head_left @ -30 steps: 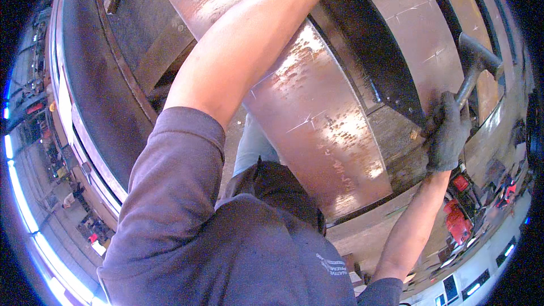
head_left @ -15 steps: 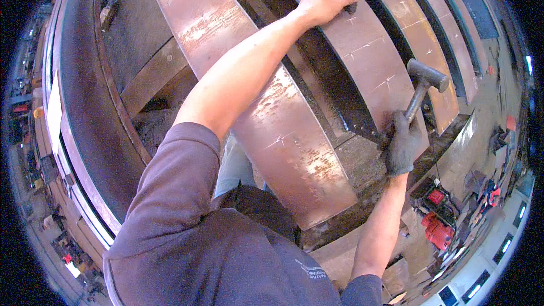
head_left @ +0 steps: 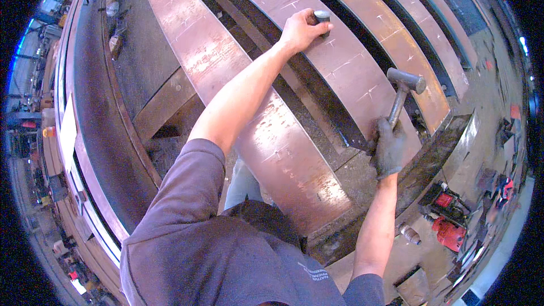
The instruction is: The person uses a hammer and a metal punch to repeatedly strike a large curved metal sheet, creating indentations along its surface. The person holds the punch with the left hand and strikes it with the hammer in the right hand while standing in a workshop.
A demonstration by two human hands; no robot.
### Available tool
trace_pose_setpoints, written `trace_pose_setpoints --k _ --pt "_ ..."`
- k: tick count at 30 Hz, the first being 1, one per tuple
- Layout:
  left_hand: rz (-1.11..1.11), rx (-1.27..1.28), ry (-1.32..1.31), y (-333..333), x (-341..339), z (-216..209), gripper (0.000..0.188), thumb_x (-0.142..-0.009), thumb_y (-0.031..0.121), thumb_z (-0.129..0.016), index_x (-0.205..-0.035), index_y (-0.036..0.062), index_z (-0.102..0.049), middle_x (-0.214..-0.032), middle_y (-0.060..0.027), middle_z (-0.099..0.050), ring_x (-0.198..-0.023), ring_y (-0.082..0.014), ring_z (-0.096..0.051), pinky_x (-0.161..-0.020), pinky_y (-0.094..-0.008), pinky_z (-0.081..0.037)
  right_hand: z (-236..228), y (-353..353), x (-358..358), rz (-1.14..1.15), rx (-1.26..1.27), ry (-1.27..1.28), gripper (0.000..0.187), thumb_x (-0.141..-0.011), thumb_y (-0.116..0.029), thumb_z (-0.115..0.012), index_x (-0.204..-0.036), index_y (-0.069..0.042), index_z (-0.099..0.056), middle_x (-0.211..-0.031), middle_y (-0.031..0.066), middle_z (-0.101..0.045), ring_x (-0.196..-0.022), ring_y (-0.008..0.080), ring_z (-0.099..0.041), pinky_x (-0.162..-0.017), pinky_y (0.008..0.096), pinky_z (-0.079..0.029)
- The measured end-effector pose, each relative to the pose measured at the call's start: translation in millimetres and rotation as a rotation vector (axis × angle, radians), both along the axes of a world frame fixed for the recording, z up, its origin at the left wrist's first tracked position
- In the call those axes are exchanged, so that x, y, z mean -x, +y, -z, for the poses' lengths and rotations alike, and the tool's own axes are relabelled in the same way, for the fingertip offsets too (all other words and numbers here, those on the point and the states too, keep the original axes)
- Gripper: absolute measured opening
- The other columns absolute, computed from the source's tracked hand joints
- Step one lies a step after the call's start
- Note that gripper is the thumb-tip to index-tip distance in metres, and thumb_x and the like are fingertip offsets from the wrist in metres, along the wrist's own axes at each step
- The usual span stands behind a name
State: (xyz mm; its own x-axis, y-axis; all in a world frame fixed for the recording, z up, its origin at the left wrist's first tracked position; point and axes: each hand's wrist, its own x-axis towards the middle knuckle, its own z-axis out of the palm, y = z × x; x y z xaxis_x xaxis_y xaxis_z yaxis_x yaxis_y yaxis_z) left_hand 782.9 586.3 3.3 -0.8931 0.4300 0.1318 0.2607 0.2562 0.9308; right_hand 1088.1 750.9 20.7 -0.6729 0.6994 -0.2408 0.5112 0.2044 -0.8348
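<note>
My bare left hand is closed around a short, thick metal punch with a round, shiny top. It holds the punch upright over a curved steel beam marked with pale crosses. Whether the punch's tip touches the steel is hidden. Nearer me on the right, my right hand, in a dark grey glove, grips a hammer by its handle. The hammer's cylindrical metal head is raised above that beam's near right end, apart from the punch.
A wider curved beam with shiny, pitted patches passes under my left forearm. More curved beams, one with yellowish rust, lie beyond. A large curved steel channel stands at left. Red equipment and a can-like object are on the floor at right.
The view has turned, so beams and hands appear lower and further left. Both hands keep their holds, the hammer still raised and the punch still over the same beam.
</note>
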Motion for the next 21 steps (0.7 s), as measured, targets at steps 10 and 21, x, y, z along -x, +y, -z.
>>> trace_pose_setpoints --k 10,21 --pt "-0.048 0.176 0.138 14 -5 6 0.06 -0.083 0.057 -0.076 -0.107 0.002 -0.073 -0.106 -0.0179 -0.077 -0.101 -0.0329 -0.074 -0.092 -0.0432 -0.055 10 0 -3 0.048 0.029 0.089 0.025 -0.098 -0.029 -0.064 -0.09 -0.006 -0.061 -0.065 0.0004 -0.055 -0.047 0.0103 -0.049 -0.042 0.0278 -0.038" --pt "-0.043 0.197 0.174 10 1 16 0.06 -0.083 0.058 -0.077 -0.11 0.0042 -0.073 -0.104 -0.0167 -0.077 -0.098 -0.0319 -0.075 -0.09 -0.0423 -0.056 -20 -20 5 0.098 0.168 0.07 0.024 -0.097 -0.03 -0.063 -0.093 -0.006 -0.059 -0.061 0.0008 -0.053 -0.044 0.0128 -0.05 -0.041 0.0307 -0.039"
